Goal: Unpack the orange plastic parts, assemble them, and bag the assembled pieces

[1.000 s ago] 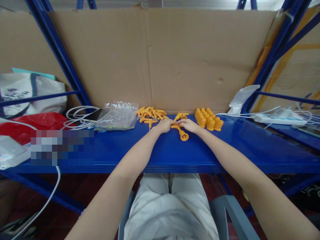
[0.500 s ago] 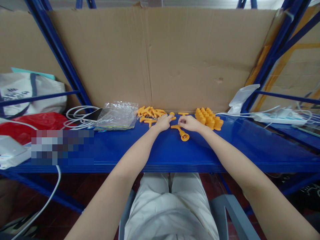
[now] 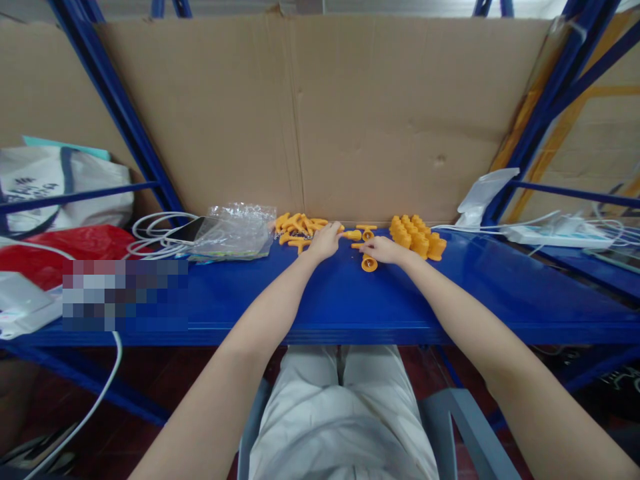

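At twelve o'clock, the right hand [image 3: 379, 250] pinches a cup [image 3: 369, 265]; slackness could let it roll. Left hand [image 3: 326, 243]: grip unclear.

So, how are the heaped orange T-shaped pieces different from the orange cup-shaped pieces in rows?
The heaped orange T-shaped pieces lie at mixed angles, while the orange cup-shaped pieces stand in close rows. The T-shaped pieces are slender; the cup-shaped pieces are stouter. Both are orange.
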`<control>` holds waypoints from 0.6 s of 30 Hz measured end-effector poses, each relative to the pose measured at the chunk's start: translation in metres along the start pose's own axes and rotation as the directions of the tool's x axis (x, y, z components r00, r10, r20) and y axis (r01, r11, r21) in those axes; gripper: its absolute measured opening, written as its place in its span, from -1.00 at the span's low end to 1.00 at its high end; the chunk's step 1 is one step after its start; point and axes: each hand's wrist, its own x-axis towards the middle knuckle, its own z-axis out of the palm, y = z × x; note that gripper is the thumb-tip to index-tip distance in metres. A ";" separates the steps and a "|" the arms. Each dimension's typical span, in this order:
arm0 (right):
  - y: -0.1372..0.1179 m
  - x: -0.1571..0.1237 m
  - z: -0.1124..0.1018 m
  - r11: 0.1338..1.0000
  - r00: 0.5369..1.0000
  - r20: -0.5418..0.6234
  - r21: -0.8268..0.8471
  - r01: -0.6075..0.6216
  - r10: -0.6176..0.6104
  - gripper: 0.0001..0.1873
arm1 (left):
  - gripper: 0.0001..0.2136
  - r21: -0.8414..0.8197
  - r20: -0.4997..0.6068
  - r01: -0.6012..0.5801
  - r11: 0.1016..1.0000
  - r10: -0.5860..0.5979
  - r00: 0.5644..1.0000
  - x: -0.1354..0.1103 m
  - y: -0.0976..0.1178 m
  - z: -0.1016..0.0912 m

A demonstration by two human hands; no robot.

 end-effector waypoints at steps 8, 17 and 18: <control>0.025 0.010 0.007 0.992 0.996 -0.027 0.099 -0.080 0.083 -0.59 | -0.83 0.029 -0.108 -0.010 1.000 0.013 0.994 0.000 0.002 -0.013; 0.015 0.009 -0.003 0.825 0.937 -0.206 0.550 -0.127 0.281 -0.60 | -0.84 -0.138 -0.218 -0.212 0.967 0.179 0.959 0.002 0.009 -0.017; 0.012 0.007 -0.006 0.759 0.930 -0.197 0.641 -0.118 0.311 -0.58 | -0.85 -0.148 -0.229 -0.216 0.965 0.179 0.957 0.003 0.010 -0.017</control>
